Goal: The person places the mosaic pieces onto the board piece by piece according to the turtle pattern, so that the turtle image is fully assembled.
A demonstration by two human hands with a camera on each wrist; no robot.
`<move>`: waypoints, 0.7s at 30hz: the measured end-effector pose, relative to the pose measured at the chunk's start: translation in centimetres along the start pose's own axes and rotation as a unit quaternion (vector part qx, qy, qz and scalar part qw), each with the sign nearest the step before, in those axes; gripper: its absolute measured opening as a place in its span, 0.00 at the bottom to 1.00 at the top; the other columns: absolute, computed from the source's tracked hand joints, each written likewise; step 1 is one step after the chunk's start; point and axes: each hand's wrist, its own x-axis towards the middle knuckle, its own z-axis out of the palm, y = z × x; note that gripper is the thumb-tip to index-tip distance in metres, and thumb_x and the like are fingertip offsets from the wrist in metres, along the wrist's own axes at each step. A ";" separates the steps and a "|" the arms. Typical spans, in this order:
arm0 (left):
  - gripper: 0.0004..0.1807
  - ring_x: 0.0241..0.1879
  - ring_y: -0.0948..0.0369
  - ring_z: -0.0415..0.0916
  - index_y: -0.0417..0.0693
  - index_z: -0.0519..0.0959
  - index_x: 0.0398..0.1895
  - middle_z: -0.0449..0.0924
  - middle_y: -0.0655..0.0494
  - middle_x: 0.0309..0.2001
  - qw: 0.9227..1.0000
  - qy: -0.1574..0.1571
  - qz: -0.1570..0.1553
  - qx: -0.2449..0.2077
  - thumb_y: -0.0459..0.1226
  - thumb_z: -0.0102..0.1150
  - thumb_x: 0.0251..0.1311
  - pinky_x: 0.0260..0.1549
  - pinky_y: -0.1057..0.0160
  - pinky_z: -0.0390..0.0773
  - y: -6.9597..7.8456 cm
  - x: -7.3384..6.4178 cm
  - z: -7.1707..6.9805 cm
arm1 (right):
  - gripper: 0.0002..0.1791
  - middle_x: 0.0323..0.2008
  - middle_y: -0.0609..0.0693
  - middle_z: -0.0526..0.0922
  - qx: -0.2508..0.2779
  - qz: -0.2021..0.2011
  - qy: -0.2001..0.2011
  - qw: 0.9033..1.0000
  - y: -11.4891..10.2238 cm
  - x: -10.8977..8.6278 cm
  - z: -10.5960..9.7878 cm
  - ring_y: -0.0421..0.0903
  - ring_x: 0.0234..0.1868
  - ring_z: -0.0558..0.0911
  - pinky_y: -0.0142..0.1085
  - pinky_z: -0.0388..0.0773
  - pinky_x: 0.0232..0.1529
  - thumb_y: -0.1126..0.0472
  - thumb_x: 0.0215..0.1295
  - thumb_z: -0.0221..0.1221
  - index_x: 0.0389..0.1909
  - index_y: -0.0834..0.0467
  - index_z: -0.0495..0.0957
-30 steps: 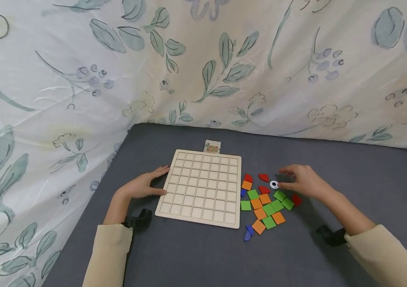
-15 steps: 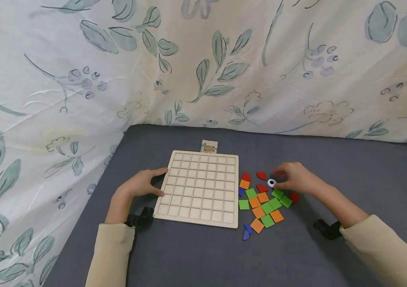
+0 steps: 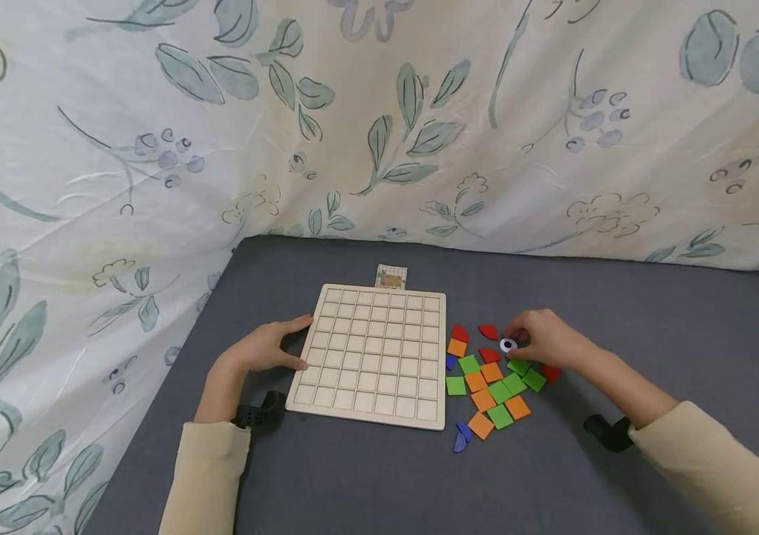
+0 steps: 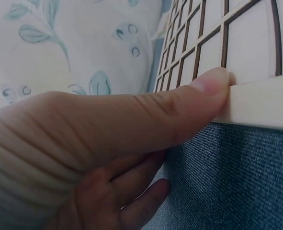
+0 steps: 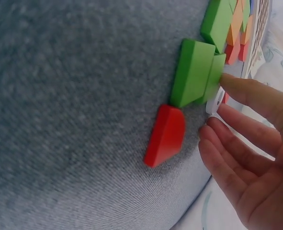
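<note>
Pinched between thumb and forefinger of the right hand [image 3: 546, 338], the white disc [image 3: 508, 345] lies near a green tile [image 3: 518, 368]. With thumb and fingers spread apart, the left hand [image 3: 255, 348] touches the left edge of the wooden board [image 3: 373, 357].

Left fingers [image 4: 179, 111] against gridded board [image 4: 261, 103]

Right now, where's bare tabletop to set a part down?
Bare: gray tabletop on the near side of the board, between the sleeves; right of the right hand, up to the floral cloth. Crowded: colored tiles between board and right hand, plus the white ring at its fingertips.
</note>
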 end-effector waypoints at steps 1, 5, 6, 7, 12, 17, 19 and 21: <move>0.47 0.67 0.40 0.50 0.41 0.56 0.70 0.51 0.41 0.70 1.000 0.000 0.000 0.001 0.39 0.69 0.47 0.60 0.42 0.59 0.0 0.0 0.0 | 0.13 0.31 0.53 0.81 -0.001 0.000 0.003 1.000 0.0 0.0 0.1 0.47 0.33 0.78 0.40 0.80 0.34 0.63 0.49 0.67 0.36 0.66 0.82; 0.47 0.67 0.40 0.51 0.41 0.55 0.70 0.51 0.41 0.70 1.000 0.002 0.001 0.003 0.40 0.69 0.47 0.60 0.42 0.59 -0.2 0.1 0.1 | 0.12 0.30 0.52 0.81 -0.009 -0.006 0.018 1.000 0.0 0.0 0.2 0.46 0.31 0.78 0.39 0.79 0.33 0.63 0.49 0.68 0.34 0.65 0.82; 0.47 0.67 0.40 0.51 0.42 0.55 0.70 0.51 0.41 0.70 1.000 0.003 0.001 0.001 0.40 0.69 0.47 0.60 0.42 0.59 -0.2 0.1 0.1 | 0.12 0.29 0.52 0.81 -0.010 -0.007 0.021 1.000 0.0 0.1 0.2 0.46 0.31 0.78 0.39 0.79 0.32 0.63 0.49 0.68 0.33 0.65 0.82; 0.47 0.67 0.40 0.51 0.42 0.55 0.70 0.51 0.41 0.70 1.000 0.004 0.001 0.000 0.40 0.69 0.47 0.60 0.42 0.59 -0.2 0.0 0.1 | 0.11 0.29 0.52 0.81 -0.010 -0.009 0.023 1.000 -0.1 0.1 0.2 0.46 0.30 0.78 0.39 0.79 0.32 0.63 0.49 0.68 0.33 0.65 0.82; 0.48 0.67 0.40 0.51 0.41 0.56 0.69 0.52 0.40 0.69 1.000 0.008 -0.001 -0.005 0.40 0.70 0.45 0.60 0.42 0.59 -0.1 -0.1 0.2 | 0.10 0.28 0.52 0.81 0.000 -0.005 0.025 1.000 -0.3 0.1 0.0 0.46 0.30 0.78 0.38 0.79 0.31 0.64 0.50 0.67 0.33 0.66 0.82; 0.47 0.67 0.40 0.51 0.41 0.56 0.69 0.52 0.40 0.69 1.000 0.010 0.001 -0.007 0.39 0.70 0.45 0.60 0.42 0.59 0.0 -0.1 0.2 | 0.10 0.28 0.52 0.81 0.021 0.005 0.004 1.000 -0.5 -0.1 -0.8 0.44 0.29 0.78 0.36 0.79 0.30 0.66 0.51 0.65 0.35 0.67 0.81; 0.47 0.67 0.40 0.51 0.40 0.56 0.69 0.52 0.40 0.69 1.000 0.010 0.002 -0.007 0.39 0.70 0.45 0.60 0.42 0.59 0.0 -0.1 0.2 | 0.10 0.29 0.52 0.81 0.032 0.009 -0.020 0.999 -0.5 -0.1 -1.3 0.44 0.30 0.78 0.36 0.78 0.30 0.66 0.51 0.64 0.35 0.66 0.81; 0.47 0.67 0.40 0.51 0.41 0.56 0.69 0.52 0.40 0.69 1.000 0.010 0.001 -0.008 0.39 0.70 0.45 0.60 0.42 0.59 0.0 -0.1 0.2 | 0.10 0.29 0.51 0.81 0.040 0.010 -0.045 0.998 -0.5 -0.1 -2.0 0.44 0.30 0.78 0.35 0.78 0.30 0.66 0.50 0.64 0.34 0.65 0.80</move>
